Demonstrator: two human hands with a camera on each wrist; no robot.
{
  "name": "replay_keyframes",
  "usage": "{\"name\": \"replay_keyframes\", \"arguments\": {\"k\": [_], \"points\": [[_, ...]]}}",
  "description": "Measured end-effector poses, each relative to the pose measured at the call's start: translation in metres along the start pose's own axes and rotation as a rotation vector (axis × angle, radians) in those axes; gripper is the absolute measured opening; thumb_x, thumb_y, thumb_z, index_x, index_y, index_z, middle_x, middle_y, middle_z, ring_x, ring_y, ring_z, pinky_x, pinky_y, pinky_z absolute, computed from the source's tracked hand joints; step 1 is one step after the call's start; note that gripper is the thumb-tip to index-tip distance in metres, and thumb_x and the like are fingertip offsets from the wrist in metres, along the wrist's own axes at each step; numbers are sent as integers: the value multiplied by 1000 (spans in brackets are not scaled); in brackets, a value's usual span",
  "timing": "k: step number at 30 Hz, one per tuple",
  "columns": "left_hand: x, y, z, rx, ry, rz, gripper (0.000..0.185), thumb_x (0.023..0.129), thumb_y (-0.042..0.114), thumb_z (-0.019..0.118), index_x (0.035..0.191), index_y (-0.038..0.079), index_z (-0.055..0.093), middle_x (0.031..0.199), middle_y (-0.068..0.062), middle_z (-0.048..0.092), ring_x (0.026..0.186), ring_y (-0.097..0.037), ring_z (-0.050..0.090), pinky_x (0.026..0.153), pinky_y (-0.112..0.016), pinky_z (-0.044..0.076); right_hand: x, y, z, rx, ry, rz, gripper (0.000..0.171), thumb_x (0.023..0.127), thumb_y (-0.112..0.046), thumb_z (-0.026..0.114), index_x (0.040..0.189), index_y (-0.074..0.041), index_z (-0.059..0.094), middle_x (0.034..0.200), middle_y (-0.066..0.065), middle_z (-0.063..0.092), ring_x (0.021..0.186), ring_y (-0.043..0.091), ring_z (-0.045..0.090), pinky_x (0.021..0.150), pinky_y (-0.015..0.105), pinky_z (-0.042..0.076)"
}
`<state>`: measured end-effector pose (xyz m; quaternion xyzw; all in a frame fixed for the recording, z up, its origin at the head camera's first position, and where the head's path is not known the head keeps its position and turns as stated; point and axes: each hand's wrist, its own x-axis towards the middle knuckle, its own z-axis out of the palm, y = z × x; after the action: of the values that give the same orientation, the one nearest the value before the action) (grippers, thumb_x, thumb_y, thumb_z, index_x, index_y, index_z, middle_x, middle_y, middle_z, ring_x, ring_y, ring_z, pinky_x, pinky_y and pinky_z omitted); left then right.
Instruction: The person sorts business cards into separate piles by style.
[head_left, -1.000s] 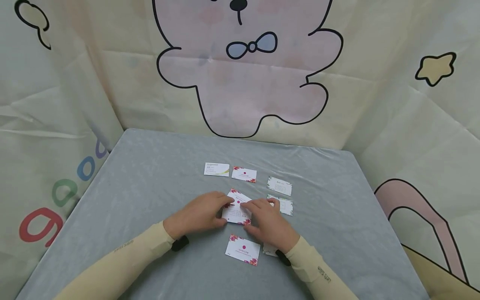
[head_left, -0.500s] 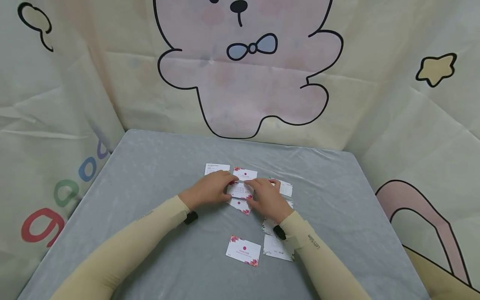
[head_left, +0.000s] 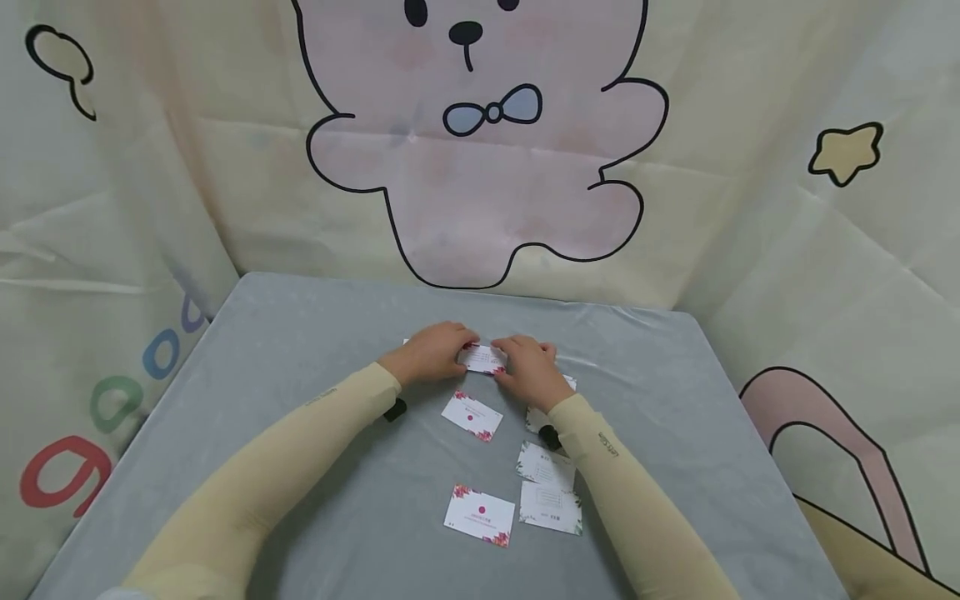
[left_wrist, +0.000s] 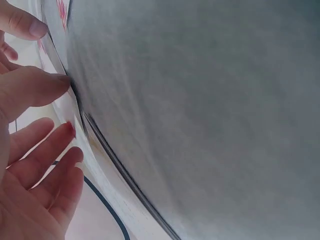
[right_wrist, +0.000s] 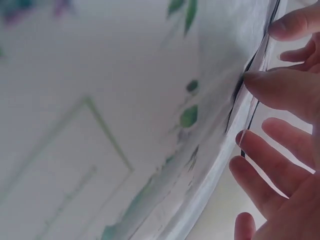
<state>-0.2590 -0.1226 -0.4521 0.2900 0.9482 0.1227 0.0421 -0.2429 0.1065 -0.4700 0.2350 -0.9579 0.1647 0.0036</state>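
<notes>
Pinching a small white card [head_left: 483, 358] between them, the left hand [head_left: 435, 354] and the right hand [head_left: 528, 371] meet far out on the grey table [head_left: 300, 350], near its middle. Each hand grips one short end of this card with thumb and forefinger; in the wrist views the other fingers [left_wrist: 37, 165] lie loosely spread and straight, holding nothing. The held card bears a red flower print and sits just above the tabletop; whether it touches the cloth cannot be told. A second red-flowered card [head_left: 471, 416] lies flat just nearer than the hands. Nearer again lie another red-flowered card [head_left: 480, 515] and, to its right, two green-edged cards [head_left: 549, 487] overlapping each other. One more card [head_left: 568, 383] peeks out beside the right wrist. Behind the table hangs a backdrop with a cartoon bear [head_left: 480, 158].
</notes>
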Motion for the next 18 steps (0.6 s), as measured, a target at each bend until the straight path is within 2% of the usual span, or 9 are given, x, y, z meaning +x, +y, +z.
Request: {"name": "replay_keyframes", "arguments": {"k": [5, 11, 14, 18], "points": [[5, -3, 3, -11, -39, -3, 56, 99, 24, 78, 150, 7, 62, 140, -9, 70, 130, -25, 66, 117, -45, 52, 4, 2, 0, 16, -37, 32, 60, 97, -29, 81, 151, -13, 62, 150, 10, 66, 143, 33, 58, 103, 59, 33], [9, -7, 0, -78, -67, -38, 57, 96, 22, 79, 149, 7, 63, 128, -7, 71, 107, -20, 63, 101, -41, 56, 9, 4, 0, 59, -66, 41, 58, 98, -29, 80, 150, -13, 63, 150, 11, 65, 143, 33, 58, 104, 59, 33], [9, -8, 0, -98, -71, -50, 57, 96, 22, 79, 148, 8, 64, 123, -5, 70, 101, -19, 60, 96, -39, 56, 10, 5, 0, 61, -73, 40, 57, 98, -30, 80, 150, -13, 63, 148, 11, 66, 141, 33, 59, 103, 59, 34], [9, -9, 2, -84, -68, -56, 57, 97, 24, 78, 149, 9, 63, 126, -5, 70, 104, -18, 61, 100, -38, 57, 11, 6, 0, 45, -77, 32, 56, 98, -30, 79, 149, -13, 64, 146, 11, 67, 139, 32, 61, 103, 59, 35]]}}
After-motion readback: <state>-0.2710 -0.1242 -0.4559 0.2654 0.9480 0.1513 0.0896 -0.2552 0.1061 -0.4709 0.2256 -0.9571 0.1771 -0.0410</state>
